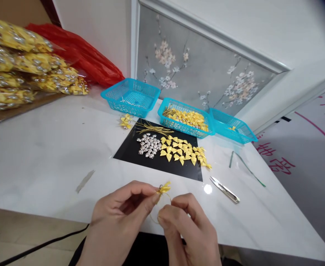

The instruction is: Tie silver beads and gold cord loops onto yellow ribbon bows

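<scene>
The left hand [123,218] pinches a yellow bow [166,187] over the front of the tabletop [54,162]. The bow's long way tips toward two o'clock. At five o'clock from it, the right hand [188,225] pinches a thin gold string [169,197] that curves between the hands.

Left fingers [150,190] pinch yellow bow [165,187]; right fingers [176,213] grip gold cord [169,198] (looped). Snips [225,190] right.

The left hand [120,218] is bare past the wrist; the right hand [192,231] is bare too. Black clothing [149,249] shows low down, between the two
</scene>
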Demonstrator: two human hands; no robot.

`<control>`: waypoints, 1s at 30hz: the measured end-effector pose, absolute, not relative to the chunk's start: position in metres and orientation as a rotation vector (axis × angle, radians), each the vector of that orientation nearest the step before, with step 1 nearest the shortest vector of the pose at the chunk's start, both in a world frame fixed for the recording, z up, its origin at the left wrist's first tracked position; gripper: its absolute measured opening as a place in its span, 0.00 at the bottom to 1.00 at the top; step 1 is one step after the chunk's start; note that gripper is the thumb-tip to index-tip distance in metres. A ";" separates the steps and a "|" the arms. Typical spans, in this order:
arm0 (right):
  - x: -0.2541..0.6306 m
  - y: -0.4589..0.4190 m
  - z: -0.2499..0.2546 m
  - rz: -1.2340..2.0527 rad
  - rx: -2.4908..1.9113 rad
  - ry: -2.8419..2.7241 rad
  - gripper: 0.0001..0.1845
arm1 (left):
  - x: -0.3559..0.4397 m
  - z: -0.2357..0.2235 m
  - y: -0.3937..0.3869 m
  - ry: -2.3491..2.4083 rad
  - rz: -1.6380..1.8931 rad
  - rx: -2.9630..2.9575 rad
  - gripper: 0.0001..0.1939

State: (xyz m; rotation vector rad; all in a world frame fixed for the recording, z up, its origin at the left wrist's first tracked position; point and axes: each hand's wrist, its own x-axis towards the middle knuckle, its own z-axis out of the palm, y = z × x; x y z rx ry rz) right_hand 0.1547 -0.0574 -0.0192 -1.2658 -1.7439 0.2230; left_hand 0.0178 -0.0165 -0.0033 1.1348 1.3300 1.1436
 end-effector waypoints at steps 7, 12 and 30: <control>0.160 -0.056 -0.022 0.521 -1.170 -1.614 0.10 | 0.021 -0.004 -0.018 1.389 1.236 1.223 0.08; 0.154 -0.058 -0.028 0.474 -1.245 -1.620 0.10 | 0.019 -0.011 -0.017 1.285 1.309 1.291 0.06; 0.151 -0.060 -0.026 0.577 -1.203 -1.480 0.09 | 0.022 -0.015 -0.020 1.276 1.455 1.480 0.10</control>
